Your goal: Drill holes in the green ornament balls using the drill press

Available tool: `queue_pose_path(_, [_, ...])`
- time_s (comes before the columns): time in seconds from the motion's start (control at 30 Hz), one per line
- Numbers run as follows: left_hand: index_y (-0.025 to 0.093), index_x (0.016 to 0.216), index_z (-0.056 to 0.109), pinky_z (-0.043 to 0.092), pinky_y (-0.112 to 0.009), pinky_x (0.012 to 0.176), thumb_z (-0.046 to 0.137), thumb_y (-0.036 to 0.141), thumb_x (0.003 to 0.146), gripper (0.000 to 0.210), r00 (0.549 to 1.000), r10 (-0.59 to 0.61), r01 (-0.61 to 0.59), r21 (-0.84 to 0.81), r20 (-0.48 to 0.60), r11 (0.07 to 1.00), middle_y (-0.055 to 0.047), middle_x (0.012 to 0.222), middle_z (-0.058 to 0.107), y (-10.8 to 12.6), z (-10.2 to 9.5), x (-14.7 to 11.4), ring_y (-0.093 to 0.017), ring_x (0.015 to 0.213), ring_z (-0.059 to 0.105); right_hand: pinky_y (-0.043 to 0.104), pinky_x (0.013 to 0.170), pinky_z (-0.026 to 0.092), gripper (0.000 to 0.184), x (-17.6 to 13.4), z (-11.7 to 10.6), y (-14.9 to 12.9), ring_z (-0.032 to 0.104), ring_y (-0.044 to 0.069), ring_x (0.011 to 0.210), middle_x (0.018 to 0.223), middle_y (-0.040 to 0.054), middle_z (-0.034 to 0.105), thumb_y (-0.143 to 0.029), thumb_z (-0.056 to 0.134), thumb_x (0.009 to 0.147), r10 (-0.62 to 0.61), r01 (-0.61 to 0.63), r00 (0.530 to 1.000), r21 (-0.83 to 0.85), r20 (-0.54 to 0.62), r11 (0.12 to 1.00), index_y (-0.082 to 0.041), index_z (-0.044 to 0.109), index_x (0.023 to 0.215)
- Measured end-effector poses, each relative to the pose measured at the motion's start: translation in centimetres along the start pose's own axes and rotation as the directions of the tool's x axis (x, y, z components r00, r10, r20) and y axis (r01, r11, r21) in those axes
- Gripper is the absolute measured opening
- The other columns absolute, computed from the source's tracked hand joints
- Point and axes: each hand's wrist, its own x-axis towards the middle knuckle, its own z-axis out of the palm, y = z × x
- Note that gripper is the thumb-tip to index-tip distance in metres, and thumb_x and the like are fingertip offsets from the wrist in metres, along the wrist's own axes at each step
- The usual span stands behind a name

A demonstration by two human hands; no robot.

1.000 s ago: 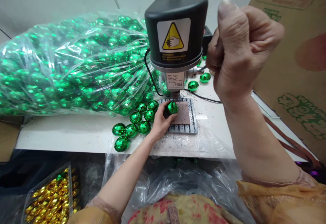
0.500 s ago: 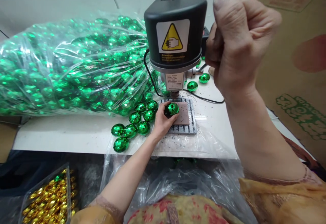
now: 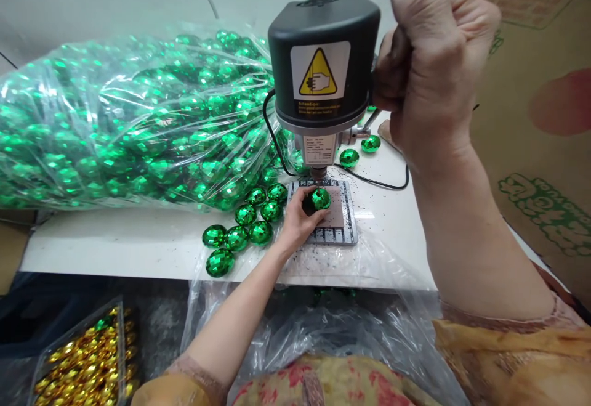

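A shiny green faceted ball (image 3: 319, 198) sits on the brown board of the drill press base, directly below the chuck. My left hand (image 3: 298, 212) is closed round its left side, thumb in front and fingers behind. The drill press (image 3: 325, 61) has a black motor housing with a yellow warning label. My right hand (image 3: 434, 67) is raised in a fist beside the housing, closed on the feed lever (image 3: 370, 121). Only the lower part of that lever shows; the fist hides its upper end. The brown board (image 3: 337, 209) lies on the slotted metal base (image 3: 349, 236).
Several loose green balls (image 3: 236, 238) lie left of the base, and more lie behind it. A large clear bag of green balls (image 3: 138, 129) fills the left. A cardboard box (image 3: 540, 166) stands right. Golden pieces fill a clear container (image 3: 120, 357) below. Dark shavings dot the white table (image 3: 138, 239).
My left hand and the green ball have shifted slightly right on the board. My right fist is a little higher in view, still on the lever. The camera view has moved slightly.
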Motion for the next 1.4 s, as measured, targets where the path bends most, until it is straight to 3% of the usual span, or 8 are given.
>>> queue_pose_path(0.13, [0.021, 0.12, 0.059, 0.049, -0.041, 0.101, 0.08, 0.027, 0.074, 0.051, 1.0, 0.021, -0.021, -0.017, 0.007, 1.0, -0.007, 0.119, 0.066, 0.0, -0.1, -0.1, -0.024, 0.112, 0.063, 0.028, 0.028, 0.01, 0.049, -0.3, -0.1, -0.1, 0.023, 0.007, 0.027, 0.033, -0.0069, 0.029, -0.011, 0.05, 0.09, -0.028, 0.028, 1.0, -0.001, 0.004, 1.0, -0.022, 0.036, 0.044])
queue_pose_path(0.3, [0.021, 0.122, 0.058, 0.048, -0.042, 0.103, 0.079, 0.027, 0.075, 0.052, 1.0, 0.003, -0.003, -0.039, 0.013, 0.999, -0.008, 0.121, 0.065, -0.2, 0.0, -0.2, -0.025, 0.115, 0.062, 0.029, 0.035, 0.011, 0.047, -1.7, -0.4, 0.4, 0.025, 0.006, 0.03, 0.036, -0.0061, 0.034, -0.015, 0.063, 0.084, -0.261, 0.261, 0.965, 0.017, 0.006, 0.965, -0.02, 0.039, 0.044])
queue_pose_path(0.43, [0.021, 0.121, 0.059, 0.048, -0.042, 0.102, 0.079, 0.027, 0.075, 0.05, 1.0, 0.014, -0.014, -0.047, 0.015, 0.999, -0.007, 0.12, 0.065, -0.2, 0.0, -0.3, -0.024, 0.113, 0.062, 0.028, 0.04, 0.014, 0.045, -3.6, -0.4, 0.5, 0.025, 0.003, 0.035, 0.04, -0.0062, 0.033, -0.014, 0.058, 0.086, -0.362, 0.358, 0.932, -0.089, -0.028, 0.929, -0.019, 0.038, 0.047])
queue_pose_path(0.63, [0.021, 0.121, 0.059, 0.048, -0.041, 0.101, 0.08, 0.028, 0.075, 0.051, 1.0, 0.015, -0.015, -0.016, 0.003, 1.0, -0.007, 0.12, 0.066, 0.2, -0.1, -0.3, -0.024, 0.114, 0.062, 0.028, 0.046, 0.018, 0.05, -6.4, -0.9, 0.1, 0.029, 0.005, 0.041, 0.045, -0.0045, 0.024, -0.024, 0.058, 0.088, -0.335, 0.304, 0.94, -0.282, -0.068, 0.91, -0.018, 0.03, 0.048])
queue_pose_path(0.93, [0.022, 0.122, 0.058, 0.048, -0.042, 0.103, 0.079, 0.028, 0.076, 0.051, 1.0, 0.022, -0.022, -0.016, 0.007, 1.0, -0.007, 0.122, 0.066, -0.1, 0.0, -0.4, -0.025, 0.116, 0.061, 0.03, 0.047, 0.016, 0.053, -8.2, -1.6, 1.3, 0.025, 0.004, 0.041, 0.045, -0.0043, 0.022, -0.024, 0.057, 0.087, -0.442, 0.426, 0.897, -0.246, -0.011, 0.871, -0.016, 0.02, 0.049])
queue_pose_path(1.1, [0.021, 0.122, 0.058, 0.047, -0.042, 0.104, 0.079, 0.028, 0.076, 0.051, 1.0, 0.029, -0.029, -0.029, 0.006, 0.999, -0.008, 0.121, 0.066, 0.0, -0.1, -0.3, -0.025, 0.117, 0.061, 0.029, 0.046, 0.02, 0.047, -8.4, -1.8, 1.8, 0.025, 0.004, 0.041, 0.045, -0.0051, 0.023, -0.017, 0.058, 0.082, -0.485, 0.463, 0.874, -0.25, -0.03, 0.85, -0.015, 0.026, 0.047])
queue_pose_path(1.27, [0.022, 0.122, 0.058, 0.048, -0.042, 0.104, 0.079, 0.028, 0.077, 0.05, 1.0, 0.019, -0.019, -0.03, 0.0, 0.999, -0.007, 0.121, 0.066, 0.2, -0.1, -0.3, -0.025, 0.116, 0.062, 0.029, 0.043, 0.017, 0.049, -8.6, -2.6, 2.6, 0.027, 0.005, 0.037, 0.044, -0.0051, 0.022, -0.017, 0.056, 0.084, -0.568, 0.569, 0.819, -0.256, 0.088, 0.781, -0.016, 0.022, 0.049])
queue_pose_path(1.4, [0.022, 0.123, 0.058, 0.047, -0.042, 0.104, 0.079, 0.028, 0.076, 0.051, 1.0, 0.018, -0.018, -0.04, -0.001, 0.999, -0.007, 0.122, 0.065, 0.2, 0.0, -0.3, -0.025, 0.118, 0.061, 0.029, 0.041, 0.02, 0.048, -8.7, -2.9, 2.8, 0.025, 0.005, 0.037, 0.045, -0.0048, 0.022, -0.016, 0.056, 0.082, -0.582, 0.591, 0.805, -0.257, 0.117, 0.765, -0.017, 0.019, 0.052])
